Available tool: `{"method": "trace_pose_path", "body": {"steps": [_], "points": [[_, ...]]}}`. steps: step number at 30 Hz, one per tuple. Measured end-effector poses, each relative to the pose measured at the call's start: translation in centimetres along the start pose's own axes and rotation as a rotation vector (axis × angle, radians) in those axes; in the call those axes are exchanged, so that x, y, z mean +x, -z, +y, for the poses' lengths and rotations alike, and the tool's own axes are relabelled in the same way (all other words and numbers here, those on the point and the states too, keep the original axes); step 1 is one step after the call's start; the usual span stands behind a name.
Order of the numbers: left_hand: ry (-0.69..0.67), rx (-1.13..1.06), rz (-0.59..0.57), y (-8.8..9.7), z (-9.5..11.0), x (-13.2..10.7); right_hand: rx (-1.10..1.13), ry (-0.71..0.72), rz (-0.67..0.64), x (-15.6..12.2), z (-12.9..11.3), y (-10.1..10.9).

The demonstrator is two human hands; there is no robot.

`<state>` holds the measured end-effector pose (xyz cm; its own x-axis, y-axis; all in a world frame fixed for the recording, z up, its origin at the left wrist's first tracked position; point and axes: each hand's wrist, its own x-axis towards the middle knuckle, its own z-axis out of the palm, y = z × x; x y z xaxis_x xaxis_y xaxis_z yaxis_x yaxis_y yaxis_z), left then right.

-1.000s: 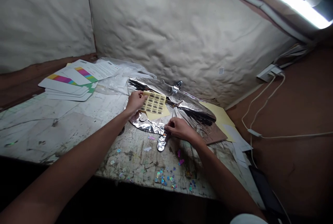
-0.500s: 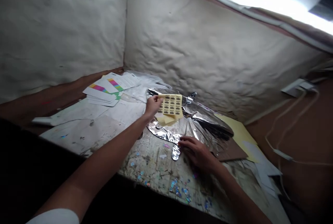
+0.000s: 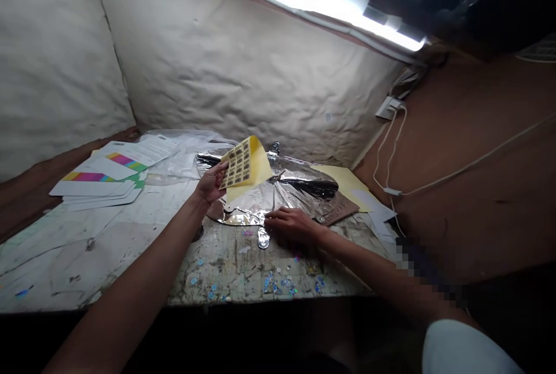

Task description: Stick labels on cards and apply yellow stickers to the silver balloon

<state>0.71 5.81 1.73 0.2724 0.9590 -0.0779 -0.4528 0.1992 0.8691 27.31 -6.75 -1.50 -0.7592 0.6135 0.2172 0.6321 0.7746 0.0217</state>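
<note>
My left hand (image 3: 211,184) holds up a yellow sheet of small dark-printed labels (image 3: 243,167) by its lower edge, and the sheet curls above a crumpled silver foil balloon (image 3: 278,189). My right hand (image 3: 293,226) lies on the balloon's near edge, fingers spread, close to a small foil tab (image 3: 263,238). The sheet hides part of the balloon's left side, and my right hand covers part of its lower edge.
Iridescent confetti (image 3: 278,284) is scattered on the worn, stained table (image 3: 87,246). Rainbow-striped cards and papers (image 3: 93,186) lie at the left. Brown cardboard (image 3: 339,210) and yellow paper (image 3: 343,183) lie at the right, below a wall socket (image 3: 388,107) with white cables.
The view has swung left and down. My left hand has raised the yellow sheet, which now curls upward. My right hand stays on the balloon's edge.
</note>
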Motion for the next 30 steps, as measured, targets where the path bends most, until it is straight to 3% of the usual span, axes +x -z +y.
{"method": "trace_pose_path", "body": {"steps": [3,7,11,14,17,21,30], "points": [[0.040,-0.029,-0.050,-0.1,-0.1,-0.4,0.027,-0.006,0.014,-0.2,0.4,-0.7],[0.058,-0.014,-0.187,0.5,-0.4,-1.3,0.129,-0.143,0.134,0.2,0.5,-1.5],[0.133,0.128,-0.491,0.7,-0.4,-2.3,0.371,-0.353,0.272,1.0,0.6,-1.4],[0.232,0.359,-0.736,-0.3,-0.4,-2.9,0.718,-0.503,0.244,1.7,1.6,-0.8],[0.245,0.589,-0.900,-1.6,-0.7,-3.2,0.961,-0.618,0.253,2.4,2.9,-0.2],[0.238,0.747,-0.946,-2.3,-1.7,-3.1,1.021,-0.662,0.274,3.0,4.1,0.0],[0.132,0.763,-0.971,-2.4,-2.0,-3.0,0.943,-0.720,0.317,4.5,4.9,-0.7]]}}
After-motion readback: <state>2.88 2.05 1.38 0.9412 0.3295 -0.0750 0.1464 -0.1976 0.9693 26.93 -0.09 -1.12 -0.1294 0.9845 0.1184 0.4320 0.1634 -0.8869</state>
